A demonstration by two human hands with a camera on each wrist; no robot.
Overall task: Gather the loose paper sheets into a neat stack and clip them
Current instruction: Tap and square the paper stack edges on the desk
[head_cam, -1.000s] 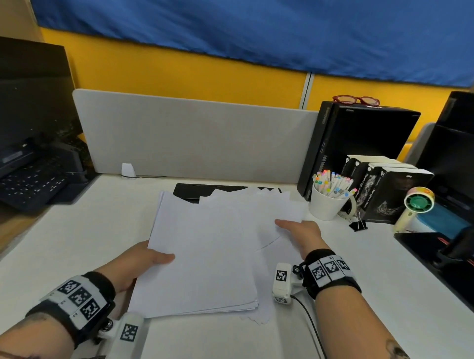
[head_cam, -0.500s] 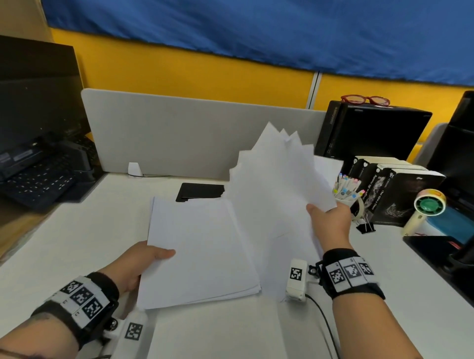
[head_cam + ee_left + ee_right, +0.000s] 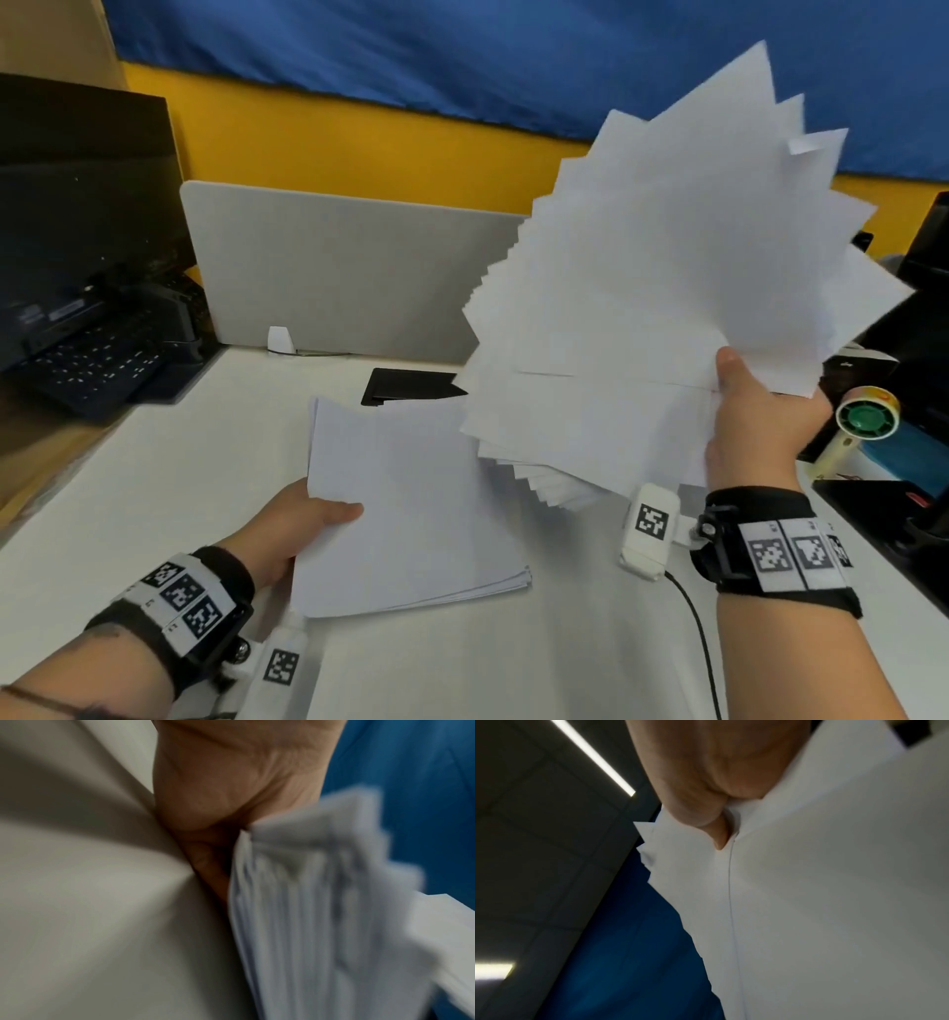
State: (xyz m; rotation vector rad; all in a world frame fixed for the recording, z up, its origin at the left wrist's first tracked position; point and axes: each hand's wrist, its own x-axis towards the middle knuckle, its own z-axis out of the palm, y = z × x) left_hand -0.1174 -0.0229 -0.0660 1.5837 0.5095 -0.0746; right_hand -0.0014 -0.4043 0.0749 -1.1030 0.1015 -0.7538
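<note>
My right hand point(image 3: 755, 411) grips a fanned, uneven bunch of white sheets point(image 3: 662, 288) by its right edge and holds it up above the desk, thumb on top. The right wrist view shows the thumb point(image 3: 706, 809) pinching that bunch of sheets point(image 3: 834, 882) from below. My left hand point(image 3: 303, 524) holds the left edge of a neater stack of sheets point(image 3: 411, 509) lying on the white desk point(image 3: 169, 488), thumb on top. The left wrist view is blurred, with the stack's edges point(image 3: 295, 902) beside the palm. No clip is visible.
A grey divider panel point(image 3: 334, 272) stands at the back of the desk. A black flat object point(image 3: 405, 385) lies behind the stack. A keyboard point(image 3: 97, 360) and monitor sit at the left. A small fan point(image 3: 868, 416) and dark equipment crowd the right edge.
My right hand has lifted the loose sheets off the desk, up and to the right, fanning them out. The left hand stays on the neat stack.
</note>
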